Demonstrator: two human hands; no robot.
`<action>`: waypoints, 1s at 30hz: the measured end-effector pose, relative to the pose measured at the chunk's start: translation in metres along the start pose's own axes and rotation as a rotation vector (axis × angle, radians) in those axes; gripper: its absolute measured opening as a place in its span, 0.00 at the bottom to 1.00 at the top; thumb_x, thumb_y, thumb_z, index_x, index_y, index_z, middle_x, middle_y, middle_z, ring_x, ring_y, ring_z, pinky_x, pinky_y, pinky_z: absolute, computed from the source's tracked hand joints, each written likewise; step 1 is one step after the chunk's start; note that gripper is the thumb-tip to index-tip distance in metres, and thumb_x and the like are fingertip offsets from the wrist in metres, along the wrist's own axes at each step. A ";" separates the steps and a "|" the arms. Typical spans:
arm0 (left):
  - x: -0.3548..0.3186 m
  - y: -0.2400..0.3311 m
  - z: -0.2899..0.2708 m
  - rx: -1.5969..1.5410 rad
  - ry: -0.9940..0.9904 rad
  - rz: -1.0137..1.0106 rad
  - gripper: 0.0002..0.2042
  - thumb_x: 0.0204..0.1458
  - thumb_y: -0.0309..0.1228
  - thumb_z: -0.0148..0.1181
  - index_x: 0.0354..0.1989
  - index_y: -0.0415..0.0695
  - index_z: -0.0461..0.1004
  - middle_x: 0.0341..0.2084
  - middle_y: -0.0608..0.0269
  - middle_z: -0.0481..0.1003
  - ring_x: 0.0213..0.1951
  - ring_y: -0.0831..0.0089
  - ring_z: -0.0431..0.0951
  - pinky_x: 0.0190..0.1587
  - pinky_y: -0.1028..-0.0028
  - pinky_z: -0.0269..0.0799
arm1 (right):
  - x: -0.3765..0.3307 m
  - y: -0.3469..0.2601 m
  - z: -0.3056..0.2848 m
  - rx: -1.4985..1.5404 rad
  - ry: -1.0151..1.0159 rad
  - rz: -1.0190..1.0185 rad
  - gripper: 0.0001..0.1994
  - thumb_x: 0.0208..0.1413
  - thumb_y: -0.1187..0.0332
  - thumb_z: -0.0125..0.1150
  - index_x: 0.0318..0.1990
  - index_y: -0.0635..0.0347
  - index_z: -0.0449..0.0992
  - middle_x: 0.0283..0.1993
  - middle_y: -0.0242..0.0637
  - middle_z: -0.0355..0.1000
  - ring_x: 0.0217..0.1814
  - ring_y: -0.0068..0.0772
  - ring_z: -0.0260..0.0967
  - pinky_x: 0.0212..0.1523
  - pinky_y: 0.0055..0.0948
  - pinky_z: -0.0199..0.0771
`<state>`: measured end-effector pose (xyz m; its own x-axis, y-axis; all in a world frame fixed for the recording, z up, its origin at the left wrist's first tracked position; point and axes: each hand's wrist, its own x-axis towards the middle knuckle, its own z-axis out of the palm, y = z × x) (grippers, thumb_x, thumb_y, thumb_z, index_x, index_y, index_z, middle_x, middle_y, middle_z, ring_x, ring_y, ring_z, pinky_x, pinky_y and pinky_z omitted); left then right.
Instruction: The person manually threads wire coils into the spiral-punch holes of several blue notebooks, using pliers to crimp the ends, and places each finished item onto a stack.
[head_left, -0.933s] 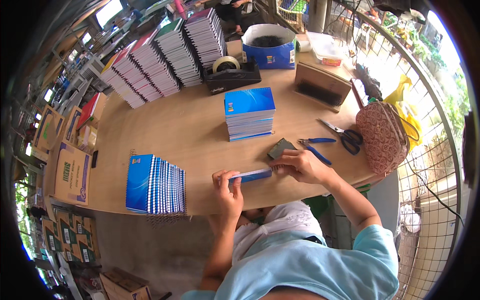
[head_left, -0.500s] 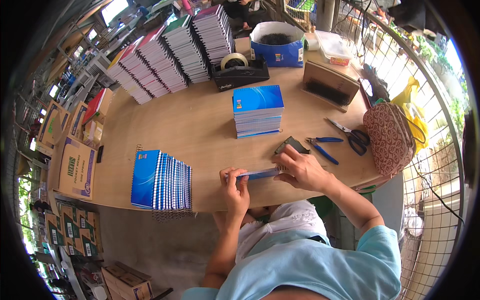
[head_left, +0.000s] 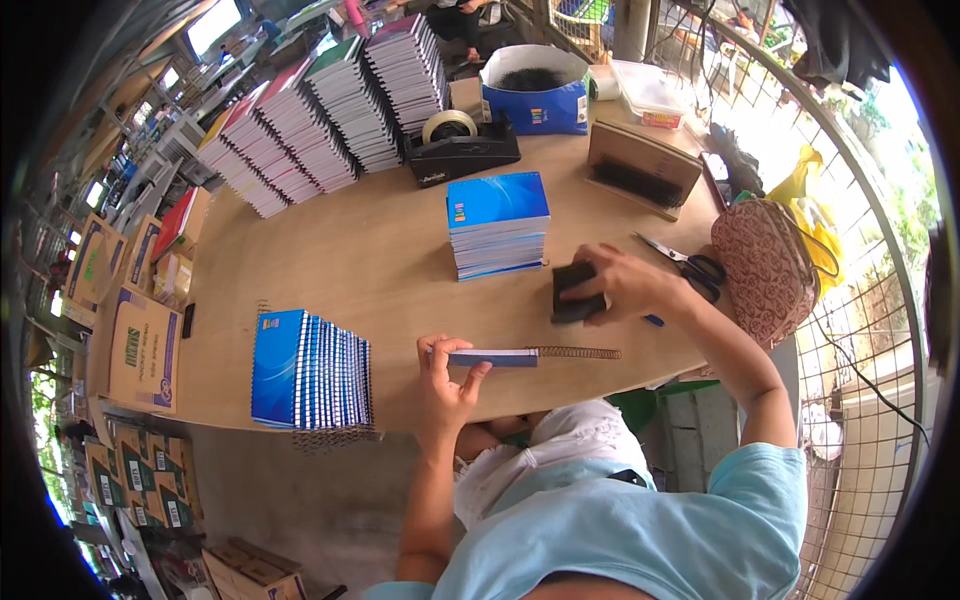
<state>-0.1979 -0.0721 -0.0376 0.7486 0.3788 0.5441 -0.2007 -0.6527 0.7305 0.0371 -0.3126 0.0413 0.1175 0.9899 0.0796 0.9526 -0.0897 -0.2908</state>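
Observation:
My left hand (head_left: 452,385) pinches a small blue-covered notebook (head_left: 500,358) by its left end, edge-on above the near part of the table. A thin dark spiral wire coil (head_left: 580,352) sticks out to the right from the notebook's upper edge, its far part free. Right of it, my right hand (head_left: 622,283) grips a dark rectangular block (head_left: 575,293), slightly blurred. Under that hand a blue pliers handle (head_left: 654,320) peeks out; the rest is hidden. Just beyond stands a stack of blue notebooks (head_left: 498,235).
Coil-bound blue notebooks (head_left: 300,370) stand at the table's left front edge. Scissors (head_left: 690,265) and a patterned bag (head_left: 760,268) lie to the right. Farther back are a wooden holder (head_left: 645,165), a tape dispenser (head_left: 462,152), a blue-white container (head_left: 535,92) and tall notebook stacks (head_left: 305,130).
My right hand has left the coil and picked up the dark block from the table. The coil now extends straight out of the notebook. My left hand still holds the notebook.

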 end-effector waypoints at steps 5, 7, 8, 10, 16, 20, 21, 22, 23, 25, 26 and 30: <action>0.004 0.000 0.012 -0.030 0.001 -0.069 0.21 0.49 0.33 0.74 0.44 0.41 0.67 0.39 0.55 0.68 0.44 0.56 0.72 0.47 0.61 0.70 | 0.009 -0.011 0.007 0.868 -0.104 0.059 0.27 0.56 0.47 0.65 0.53 0.61 0.82 0.51 0.57 0.73 0.57 0.54 0.70 0.54 0.42 0.72; 0.005 -0.003 0.014 -0.040 -0.014 -0.006 0.21 0.49 0.33 0.74 0.43 0.41 0.67 0.38 0.55 0.68 0.43 0.56 0.72 0.46 0.61 0.70 | 0.014 -0.026 0.010 0.553 -0.080 0.110 0.30 0.58 0.47 0.63 0.52 0.70 0.80 0.55 0.55 0.73 0.58 0.49 0.71 0.53 0.41 0.71; 0.006 -0.002 0.015 -0.038 -0.015 -0.003 0.21 0.49 0.33 0.74 0.43 0.41 0.67 0.38 0.55 0.68 0.43 0.56 0.72 0.46 0.61 0.70 | 0.014 -0.019 0.008 0.719 -0.051 0.144 0.29 0.59 0.48 0.62 0.52 0.71 0.80 0.57 0.53 0.73 0.59 0.49 0.71 0.55 0.41 0.71; 0.006 0.000 0.016 -0.040 -0.015 -0.034 0.21 0.50 0.34 0.74 0.43 0.41 0.66 0.37 0.55 0.67 0.42 0.56 0.71 0.45 0.61 0.70 | 0.010 -0.021 0.010 1.130 -0.029 0.172 0.30 0.61 0.44 0.59 0.51 0.66 0.82 0.61 0.50 0.72 0.62 0.45 0.71 0.60 0.41 0.70; 0.009 0.002 0.024 -0.047 -0.026 0.002 0.22 0.51 0.37 0.73 0.43 0.41 0.66 0.38 0.58 0.65 0.41 0.63 0.68 0.46 0.67 0.68 | 0.018 -0.020 0.016 0.840 0.075 0.045 0.26 0.61 0.48 0.60 0.45 0.68 0.84 0.61 0.49 0.72 0.60 0.45 0.72 0.60 0.38 0.70; 0.009 0.003 0.027 -0.044 -0.020 -0.008 0.21 0.49 0.34 0.74 0.43 0.40 0.66 0.38 0.54 0.67 0.43 0.56 0.71 0.46 0.61 0.69 | 0.017 -0.025 0.003 0.908 0.103 0.217 0.28 0.61 0.48 0.59 0.44 0.73 0.82 0.61 0.46 0.72 0.59 0.43 0.71 0.60 0.37 0.69; 0.008 0.003 0.027 -0.055 -0.017 -0.009 0.21 0.49 0.33 0.74 0.43 0.40 0.66 0.38 0.54 0.67 0.43 0.56 0.71 0.46 0.61 0.69 | 0.018 -0.026 -0.002 0.856 0.140 0.348 0.30 0.61 0.47 0.58 0.44 0.75 0.82 0.61 0.45 0.73 0.59 0.41 0.71 0.60 0.37 0.68; 0.008 0.002 0.027 -0.065 -0.013 -0.010 0.21 0.49 0.33 0.74 0.43 0.40 0.66 0.38 0.54 0.67 0.43 0.55 0.71 0.46 0.60 0.69 | 0.017 -0.026 -0.007 1.005 0.170 0.164 0.30 0.61 0.46 0.57 0.44 0.73 0.82 0.59 0.42 0.74 0.54 0.40 0.73 0.58 0.34 0.69; 0.008 0.001 0.029 -0.068 -0.012 -0.007 0.21 0.49 0.33 0.74 0.43 0.40 0.66 0.38 0.54 0.67 0.43 0.55 0.71 0.46 0.60 0.69 | 0.016 -0.025 -0.001 1.001 0.172 0.164 0.30 0.61 0.46 0.57 0.44 0.73 0.82 0.59 0.42 0.74 0.54 0.40 0.73 0.58 0.34 0.69; 0.009 0.000 0.032 -0.050 -0.028 0.028 0.22 0.50 0.37 0.74 0.43 0.41 0.66 0.38 0.59 0.65 0.41 0.63 0.68 0.44 0.67 0.67 | 0.013 -0.022 0.017 0.963 0.103 0.044 0.29 0.61 0.46 0.58 0.44 0.73 0.82 0.56 0.40 0.76 0.51 0.38 0.75 0.55 0.34 0.71; 0.009 0.000 0.032 -0.049 -0.026 0.026 0.22 0.50 0.37 0.74 0.43 0.41 0.66 0.38 0.59 0.65 0.41 0.63 0.68 0.44 0.67 0.67 | 0.013 -0.027 0.005 0.737 0.035 0.192 0.30 0.58 0.47 0.59 0.45 0.72 0.82 0.57 0.46 0.75 0.53 0.40 0.75 0.56 0.34 0.71; 0.009 0.000 0.033 -0.067 -0.008 0.024 0.23 0.50 0.37 0.74 0.43 0.41 0.66 0.38 0.59 0.65 0.41 0.63 0.68 0.44 0.67 0.68 | 0.009 -0.030 0.011 0.932 0.061 0.314 0.26 0.60 0.48 0.57 0.49 0.67 0.81 0.53 0.47 0.77 0.52 0.38 0.76 0.55 0.36 0.72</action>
<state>-0.1704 -0.0905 -0.0458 0.7484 0.3579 0.5584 -0.2604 -0.6159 0.7436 0.0064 -0.2997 0.0401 0.3663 0.9263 -0.0886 0.2759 -0.1991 -0.9403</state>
